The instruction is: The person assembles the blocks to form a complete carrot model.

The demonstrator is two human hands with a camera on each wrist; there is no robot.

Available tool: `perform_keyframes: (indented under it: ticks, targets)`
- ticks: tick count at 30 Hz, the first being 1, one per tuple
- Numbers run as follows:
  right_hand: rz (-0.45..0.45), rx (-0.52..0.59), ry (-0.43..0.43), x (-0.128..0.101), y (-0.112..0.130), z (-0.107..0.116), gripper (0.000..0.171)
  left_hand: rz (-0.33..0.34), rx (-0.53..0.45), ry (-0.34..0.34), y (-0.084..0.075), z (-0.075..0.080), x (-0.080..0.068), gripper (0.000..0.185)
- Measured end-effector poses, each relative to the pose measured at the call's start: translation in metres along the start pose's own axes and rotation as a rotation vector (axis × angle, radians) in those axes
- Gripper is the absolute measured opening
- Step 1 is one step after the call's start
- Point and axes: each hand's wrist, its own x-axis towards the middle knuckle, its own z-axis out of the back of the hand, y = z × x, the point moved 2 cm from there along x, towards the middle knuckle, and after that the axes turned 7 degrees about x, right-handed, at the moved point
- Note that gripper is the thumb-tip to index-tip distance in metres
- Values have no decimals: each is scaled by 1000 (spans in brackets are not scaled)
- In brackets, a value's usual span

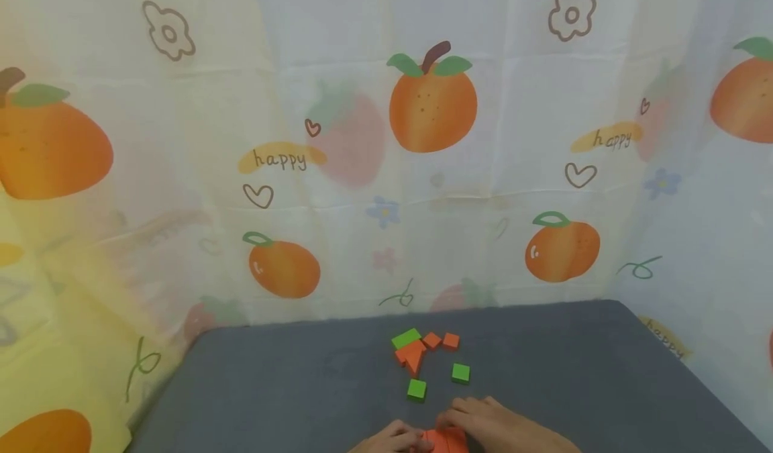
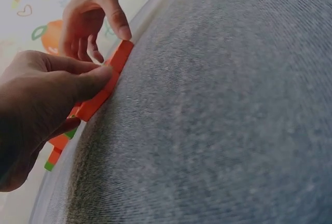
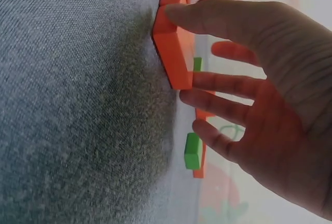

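At the bottom edge of the head view, several orange blocks sit side by side on the grey cloth. My left hand is at their left side; in the left wrist view its thumb and fingers pinch an orange block in the row. From the other side my right hand reaches over. The right wrist view shows the right thumb resting on the end block, while the other fingers extend loosely past its far side. Part of the row is hidden by the hands and the frame edge.
Beyond the hands lie two green cubes. Farther back are a green block, an orange triangle and small orange blocks. A fruit-printed curtain borders the grey table.
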Motion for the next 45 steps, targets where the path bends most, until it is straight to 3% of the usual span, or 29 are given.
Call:
perform_keyframes:
  ticks: [1, 2, 4, 8, 11, 14, 21, 28, 36, 45]
  targets:
    - [-5, 13, -5, 0, 2, 0, 47, -97, 117, 24, -2, 2, 0, 34]
    - [-7, 22, -9, 0, 3, 0, 48, -237, 281, 36, -3, 3, 0, 34]
    - [-12, 36, -12, 2, 6, 0, 50, -501, 583, -5, -5, 6, 0, 34]
    - [-15, 34, 1, 8, 3, -2, 52, -748, 779, -79, 0, 7, 0, 32]
    - [-16, 32, 22, 13, -1, -4, 50, -753, 764, -92, 4, 5, 1, 28]
    - [-7, 14, 35, 15, -5, -6, 50, -807, 791, -138, 5, 3, 3, 26]
    - [16, -97, 39, 18, -7, -10, 51, -855, 796, -161, 4, 2, 5, 26]
    - [4, -62, 31, 17, -6, -10, 51, -989, 894, -212, -1, 4, 9, 35]
    - [-18, -3, 6, 16, 0, -10, 53, -971, 896, -181, 0, 3, 11, 35]
    - [7, -50, 22, 17, 1, -10, 53, -975, 854, -175, -4, 6, 10, 42]
